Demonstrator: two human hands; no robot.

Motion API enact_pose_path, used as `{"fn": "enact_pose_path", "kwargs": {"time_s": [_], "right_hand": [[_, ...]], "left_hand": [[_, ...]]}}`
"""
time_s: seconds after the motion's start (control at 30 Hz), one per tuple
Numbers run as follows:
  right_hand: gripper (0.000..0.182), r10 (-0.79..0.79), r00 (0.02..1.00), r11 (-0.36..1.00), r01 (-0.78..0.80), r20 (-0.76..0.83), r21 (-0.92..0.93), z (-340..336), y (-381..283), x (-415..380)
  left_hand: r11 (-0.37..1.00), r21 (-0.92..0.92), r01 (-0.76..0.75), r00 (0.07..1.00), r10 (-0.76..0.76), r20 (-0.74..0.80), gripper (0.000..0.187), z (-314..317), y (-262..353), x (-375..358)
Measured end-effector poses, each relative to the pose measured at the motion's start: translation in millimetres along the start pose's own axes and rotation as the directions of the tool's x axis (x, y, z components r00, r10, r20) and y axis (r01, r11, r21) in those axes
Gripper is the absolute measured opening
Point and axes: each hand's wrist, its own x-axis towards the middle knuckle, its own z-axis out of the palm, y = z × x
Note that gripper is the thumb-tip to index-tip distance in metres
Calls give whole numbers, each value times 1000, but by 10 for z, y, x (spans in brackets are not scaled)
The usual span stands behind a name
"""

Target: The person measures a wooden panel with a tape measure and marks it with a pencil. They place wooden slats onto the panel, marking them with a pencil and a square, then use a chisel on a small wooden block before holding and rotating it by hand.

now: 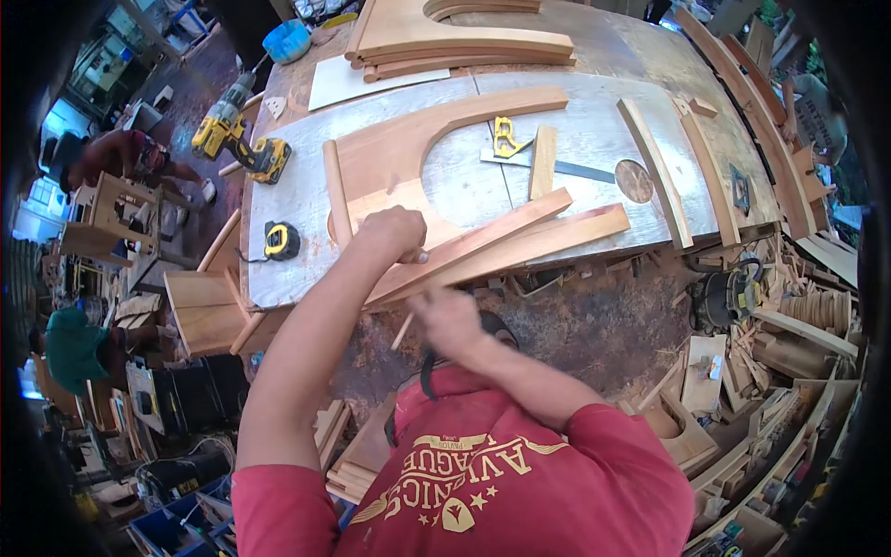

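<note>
My left hand (394,232) is closed, knuckles up, over the curved wooden panel (371,158), beside a long wooden strip (501,227). What its fingers hold is hidden. Just off the table's near edge is my right hand (450,320), blurred by motion, close to the end of a second strip (557,237); its fingers are smeared. A thin light stick (403,330) shows left of it. One round-edged rail (337,190) lies along the panel's left side. Beyond the strips are a short block (543,162) and a square with a yellow handle (506,139).
On the table (288,200) are a yellow drill (227,125), a tape measure (278,241), stacked curved parts (464,42) and more strips (654,172). A wooden piece (200,306) stands by the left edge. Two people are at left. Wood scraps and a shop vacuum (719,297) are at right.
</note>
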Motion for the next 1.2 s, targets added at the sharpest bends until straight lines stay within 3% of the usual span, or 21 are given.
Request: {"fn": "enact_pose_path", "kwargs": {"time_s": [0.13, 0.27, 0.3, 0.33, 0.37, 0.4, 0.43, 0.47, 0.5, 0.53, 0.6, 0.73, 0.9, 1.0, 1.13, 1.17, 1.2], "right_hand": [[15, -133, 990, 962, 140, -49, 236, -209, -254, 16], [12, -63, 963, 973, 117, -262, 198, -1245, 118, 139], [12, -151, 975, 972, 176, -161, 155, -1433, 509, 183], [9, -134, 918, 983, 171, -374, 67, -1561, 737, 270], [16, -124, 890, 991, 93, -438, -92, -1640, 1111, 314], [30, 253, 943, 967, -253, -216, 32, -1663, 1659, 314], [37, 193, 913, 979, -204, -359, 8, -1594, 1983, 426], [35, 170, 948, 969, -211, -269, -130, -1596, 2443, 557], [28, 198, 964, 939, -239, -179, -246, -1522, 2830, 656], [35, 469, 883, 833, -445, -9, -328, -1673, 2533, 915], [52, 569, 815, 736, -448, 106, -507, -1607, 2568, 1134], [64, 622, 766, 711, -467, 160, -525, -1503, 2369, 1439], [71, 629, 756, 710, -462, 183, -531, -1279, 2615, 1588], [77, 571, 821, 698, -470, 24, -541, -1262, 2883, 1593], [78, 455, 879, 761, -465, -139, -452, -1655, 2667, 1951], [75, 342, 915, 820, -403, -215, -407, -1699, 2600, 2076], [71, 267, 946, 905, -312, -182, -290, -1781, 2315, 2197]], "left_hand": [[1000, -24, 2, 998, -3, -59, 43, 105, -39, 23], [992, -125, -29, 968, -3, -250, 41, 274, -30, -139], [990, -140, -31, 953, -12, -302, 40, 365, -38, -125], [979, -177, -104, 922, 27, -387, 40, 513, -77, -30], [964, -215, -154, 880, 35, -473, 39, 661, -127, 40], [969, -185, -161, 846, 40, -531, 37, 706, -101, 21], [964, -209, -166, 821, 18, -571, 33, 766, -97, 40], [949, -243, -200, 735, -19, -678, 33, 895, -93, 89], [951, -259, -167, 737, -54, -674, 35, 907, -19, 50], [952, -269, -144, 737, -78, -671, 37, 869, 21, -27], [915, -354, -194, 716, -115, -689, 41, 766, 113, -309], [792, -506, -342, 441, -340, -831, 42, 890, 198, -495], [643, -704, -302, 148, -698, -701, 36, 1224, 368, -995], [480, -816, -322, -19, -865, -502, 32, 1531, 371, -1344], [332, -911, -245, -243, -930, -274, 32, 2268, 166, -1656], [273, -921, -277, -260, -944, -202, 33, 2420, 102, -1713], [222, -924, -310, -278, -951, -135, 33, 2568, -8, -1773]]}}
